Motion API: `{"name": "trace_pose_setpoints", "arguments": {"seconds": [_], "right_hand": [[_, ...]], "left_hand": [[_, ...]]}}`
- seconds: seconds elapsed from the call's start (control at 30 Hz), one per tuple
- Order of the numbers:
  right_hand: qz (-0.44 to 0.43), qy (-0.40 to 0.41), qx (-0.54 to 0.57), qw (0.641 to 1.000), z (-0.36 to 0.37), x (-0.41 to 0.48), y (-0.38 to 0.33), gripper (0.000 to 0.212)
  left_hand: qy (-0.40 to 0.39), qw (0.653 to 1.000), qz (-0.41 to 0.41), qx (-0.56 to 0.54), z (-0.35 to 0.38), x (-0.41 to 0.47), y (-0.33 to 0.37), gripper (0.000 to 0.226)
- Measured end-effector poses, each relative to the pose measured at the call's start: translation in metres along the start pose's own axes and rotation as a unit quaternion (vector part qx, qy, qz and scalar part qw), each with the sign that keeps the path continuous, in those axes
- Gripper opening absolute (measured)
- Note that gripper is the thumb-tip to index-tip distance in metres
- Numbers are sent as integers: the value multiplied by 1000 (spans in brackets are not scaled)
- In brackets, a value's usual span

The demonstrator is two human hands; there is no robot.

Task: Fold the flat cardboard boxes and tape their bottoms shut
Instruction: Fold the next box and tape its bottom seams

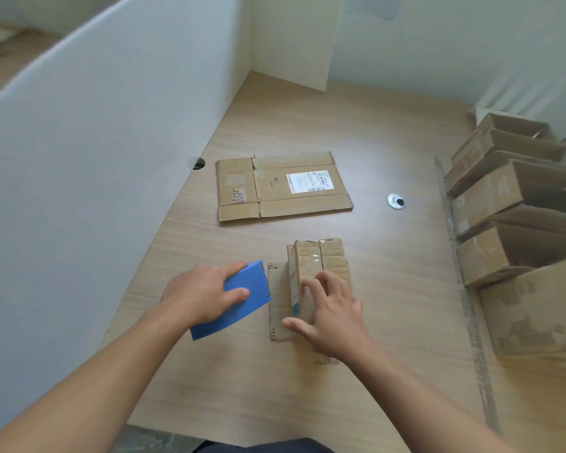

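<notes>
Small box [322, 256] sits on the table [389, 305] close in front of the person, right of centre, with its taped face up. A strip of clear tape shows across the far end of the centre seam. The long axis runs away from the person, and so does the seam. One loose flap [276, 289] lies flat on the table on the box's left side. The right hand [334, 318] is on top of the near half, fingers spread and flat, thumb out over the flap edge. It reads as pressing down, not clamping. The left hand [203, 295] is wrapped on the blue tape dispenser [254, 282], fingers over the top and thumb on the near face. The dispenser sits just left of the box, its front edge right at the loose flap; I can't tell whether they touch. So the tool is on the left, the work is on the right, and the seam is square to the line between them. My guess: taping on this box is done or nearly done, and the right hand is smoothing or steadying it. The next flat box [285, 188], white label [309, 182] up, lies farther back near the middle, well apart from both hands, long axis left to right. The right hand is the free one and a bit nearer to it. Stack of folded boxes [504, 197] is along the right edge.
</notes>
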State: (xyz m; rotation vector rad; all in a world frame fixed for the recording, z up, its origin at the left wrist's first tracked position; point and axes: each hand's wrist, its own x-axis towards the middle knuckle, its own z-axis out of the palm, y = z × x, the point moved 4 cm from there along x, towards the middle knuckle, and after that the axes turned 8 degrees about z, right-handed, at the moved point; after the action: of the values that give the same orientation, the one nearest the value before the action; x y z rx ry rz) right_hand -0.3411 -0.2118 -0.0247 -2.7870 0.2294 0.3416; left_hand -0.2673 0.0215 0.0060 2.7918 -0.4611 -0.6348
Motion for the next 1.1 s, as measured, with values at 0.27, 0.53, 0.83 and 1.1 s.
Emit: {"name": "trace_pose_setpoints", "arguments": {"seconds": [0.27, 0.53, 0.83, 1.1], "right_hand": [[5, -93, -134, 987, -7, 4, 13, 88], [24, -5, -101, 995, -29, 20, 11, 83], [-54, -143, -172, 973, -24, 27, 17, 74], [5, -65, -95, 993, -7, 17, -21, 68]], "left_hand": [[24, 1000, -11, -16, -14, -1, -11, 57], [41, 999, -6, -34, -21, -3, -5, 56], [66, 997, 4, -48, -25, -9, -11, 55], [68, 996, 47, -45, -20, -15, -11, 60]]}}
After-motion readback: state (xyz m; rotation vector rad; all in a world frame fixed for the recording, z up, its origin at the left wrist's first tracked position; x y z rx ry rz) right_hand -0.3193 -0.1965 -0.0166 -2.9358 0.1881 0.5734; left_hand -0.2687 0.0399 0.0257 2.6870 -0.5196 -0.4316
